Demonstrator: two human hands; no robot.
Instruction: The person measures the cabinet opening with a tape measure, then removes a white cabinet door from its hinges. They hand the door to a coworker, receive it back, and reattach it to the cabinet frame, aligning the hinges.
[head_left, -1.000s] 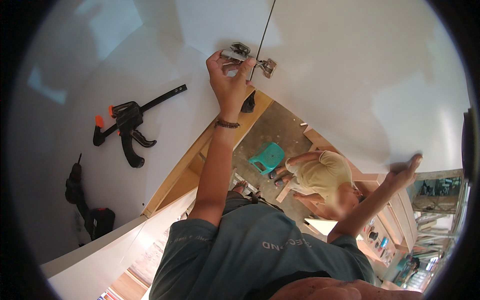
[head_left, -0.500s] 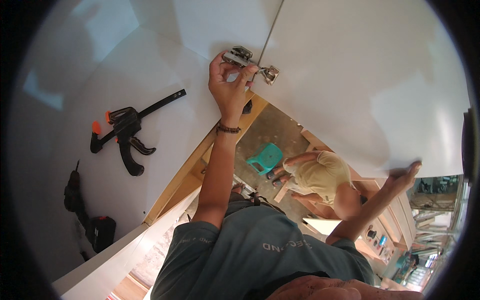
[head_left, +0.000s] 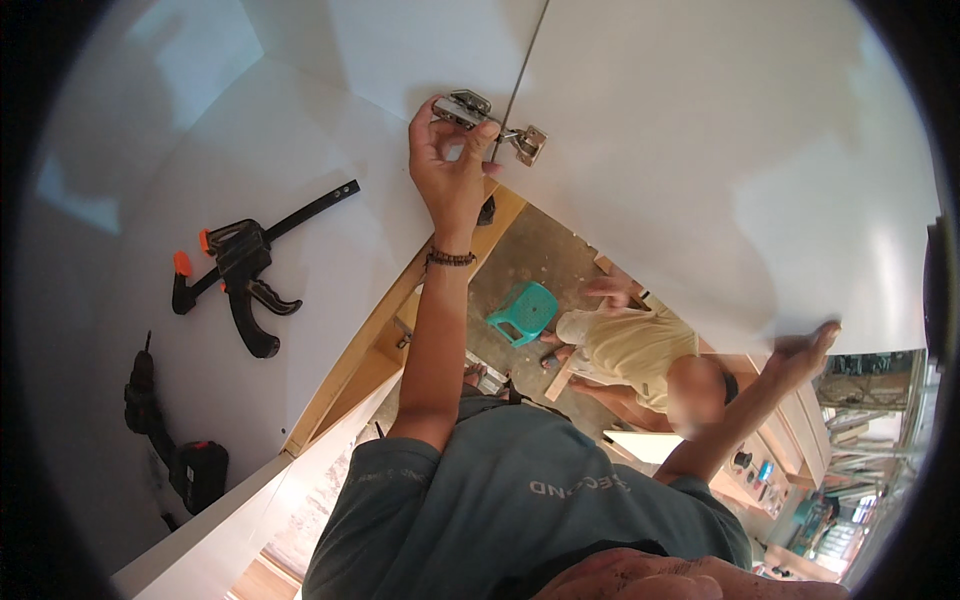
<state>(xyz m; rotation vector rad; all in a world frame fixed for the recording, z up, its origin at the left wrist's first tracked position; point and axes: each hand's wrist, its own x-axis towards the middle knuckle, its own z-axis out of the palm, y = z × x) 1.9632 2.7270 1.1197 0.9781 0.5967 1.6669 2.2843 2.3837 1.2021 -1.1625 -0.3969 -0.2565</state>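
A shiny metal hinge [head_left: 478, 112] sits on smooth, matt white laminate panels [head_left: 720, 150], beside a black-and-orange plastic bar clamp [head_left: 245, 265], with raw wood edging [head_left: 350, 360] below.

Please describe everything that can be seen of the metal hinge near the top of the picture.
The hinge looks like silver metal, a cabinet type in two parts: a boxy arm on the white side panel and a flat plate on the white door panel. It bridges the dark gap between the two panels, in the upper middle of the view. The left hand grips the arm part with its fingers; the plate part is free. Screws are too small to tell.
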